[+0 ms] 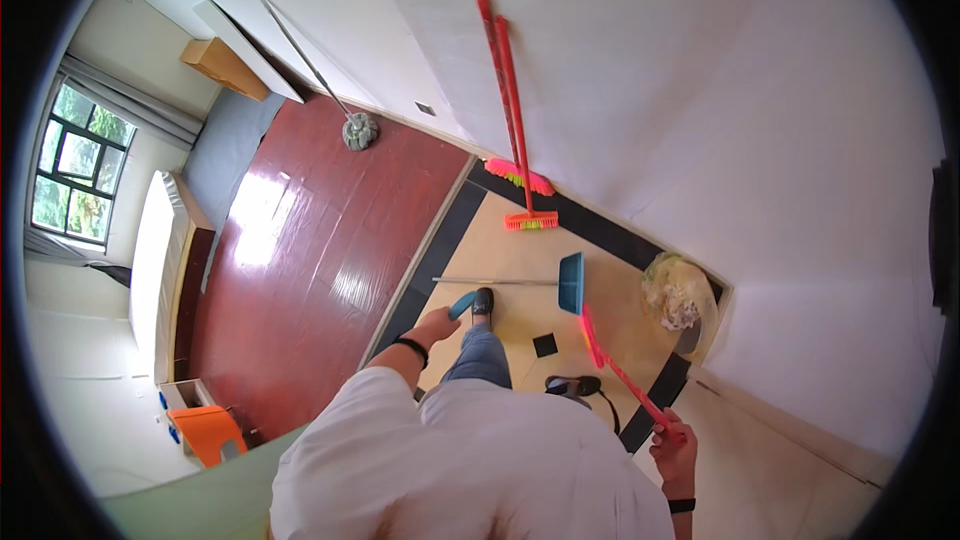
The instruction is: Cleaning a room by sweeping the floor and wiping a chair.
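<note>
My left hand (439,325) is closed around a curved blue plastic piece (463,305), whose kind I cannot tell, just beside my dark shoe. Past it a thin metal pole (495,282) runs across to a blue dustpan (571,283) over the tan floor. At the lower right, my right hand (675,441) grips the upper end of a red broom handle (634,384). This broom's pink head (591,337) reaches the near edge of the dustpan; whether they touch is unclear.
Two red-handled brushes (517,112) lean on the white wall. A stuffed plastic bag (677,292) sits in the corner. On the reddish floor (337,210) stand a grey mop (360,131), a bed with a mattress (161,277) and an orange chair (210,431).
</note>
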Action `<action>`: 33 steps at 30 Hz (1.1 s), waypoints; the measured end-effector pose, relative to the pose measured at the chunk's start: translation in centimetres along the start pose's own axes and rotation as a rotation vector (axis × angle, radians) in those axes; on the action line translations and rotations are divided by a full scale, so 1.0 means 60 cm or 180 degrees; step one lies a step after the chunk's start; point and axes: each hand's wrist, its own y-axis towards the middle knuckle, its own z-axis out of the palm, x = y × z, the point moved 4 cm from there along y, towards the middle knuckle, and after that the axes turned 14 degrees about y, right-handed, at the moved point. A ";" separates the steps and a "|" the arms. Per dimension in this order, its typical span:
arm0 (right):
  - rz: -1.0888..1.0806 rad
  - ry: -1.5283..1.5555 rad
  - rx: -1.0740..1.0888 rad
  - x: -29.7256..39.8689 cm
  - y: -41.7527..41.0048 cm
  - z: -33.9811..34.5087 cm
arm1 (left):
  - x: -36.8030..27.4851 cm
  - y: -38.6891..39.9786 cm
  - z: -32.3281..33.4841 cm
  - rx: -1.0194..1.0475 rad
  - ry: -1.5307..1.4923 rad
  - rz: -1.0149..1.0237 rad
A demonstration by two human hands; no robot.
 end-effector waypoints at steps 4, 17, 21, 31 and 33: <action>-0.0518 0.0108 0.0034 -0.022 0.065 0.076 | 0.172 0.005 -0.080 0.0374 0.0069 -0.0553; -0.1318 0.0054 -0.0765 -0.081 0.169 0.313 | 0.624 0.000 -0.059 -0.0067 -0.1879 -0.1444; -0.1498 0.0215 -0.0937 -0.105 0.163 0.308 | 0.639 -0.025 -0.030 0.0040 -0.1670 -0.1375; -0.1651 0.0527 -0.0844 -0.117 0.203 0.288 | 0.650 -0.010 -0.023 0.0538 -0.1438 -0.1169; -0.1764 0.0534 -0.0913 -0.125 0.196 0.286 | 0.643 0.016 -0.037 0.0450 -0.1495 -0.1139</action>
